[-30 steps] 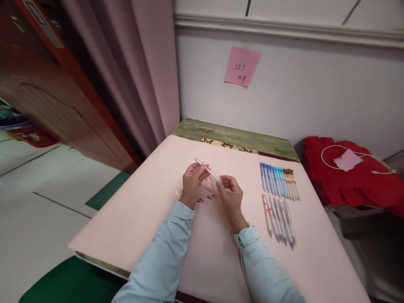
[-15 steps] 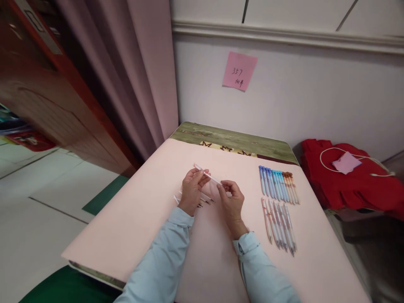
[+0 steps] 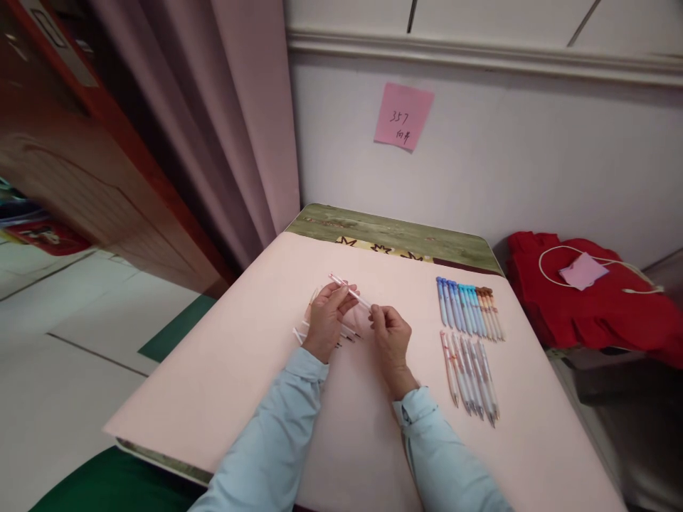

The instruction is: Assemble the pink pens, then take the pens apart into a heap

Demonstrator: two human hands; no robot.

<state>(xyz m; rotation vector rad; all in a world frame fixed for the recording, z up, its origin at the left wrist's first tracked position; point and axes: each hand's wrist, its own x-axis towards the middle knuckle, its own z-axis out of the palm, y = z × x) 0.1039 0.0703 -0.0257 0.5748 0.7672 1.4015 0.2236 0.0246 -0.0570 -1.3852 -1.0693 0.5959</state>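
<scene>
A slim white pen with a pinkish upper end slants between my two hands, just above the table. My left hand pinches it near its upper left end. At its lower right end, the fingertips of my right hand are closed around it, hiding the tip. Several more white pens with dark tips lie on the table under and beside my left hand, which partly covers them. To the right lies a row of blue, turquoise and brown pens. Below that row is a group of pale grey and pinkish pens.
A pale pink sheet covers most of the table, with a green wood-patterned strip along the back. Red cloth with a cord and pink paper sits at the right. A pink note sticks to the wall.
My right hand has closed more tightly at the pen's lower end, its fingers curling in. The pen stays between both hands. The whole view has shifted slightly.
</scene>
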